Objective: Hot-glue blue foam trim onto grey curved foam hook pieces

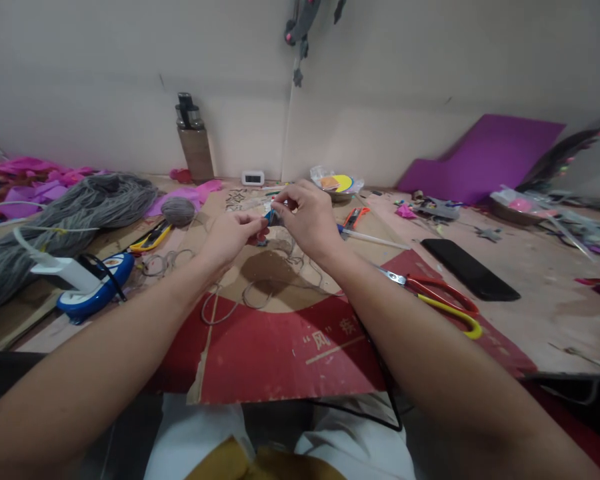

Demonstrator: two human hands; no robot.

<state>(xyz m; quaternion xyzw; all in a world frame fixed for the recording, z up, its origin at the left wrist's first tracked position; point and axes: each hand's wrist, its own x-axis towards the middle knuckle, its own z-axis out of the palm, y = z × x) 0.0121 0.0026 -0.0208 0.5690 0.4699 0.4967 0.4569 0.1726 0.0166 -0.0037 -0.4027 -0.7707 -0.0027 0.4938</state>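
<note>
Just above the cardboard sheet, both of my hands meet. My left hand (237,233) is closed, thumb and fingers pinching a small blue piece (270,217) whose kind is too small to tell. My right hand (307,217) pinches at the same spot, and its fingertips hide what they hold. Below the hands, thin grey yarn (253,293) lies in loose loops on the brown and red cardboard (280,353). Beside my right forearm are red-handled scissors (440,293), another yellow handle (455,317) and a white stick (375,238).
To the left lie a thick grey yarn hank (105,200), a small yarn ball (179,211), a yellow cutter (153,238) and a blue device (97,287) with a white plug. A black phone (470,269) rests on the right. Purple sheet (485,160) leans on the wall.
</note>
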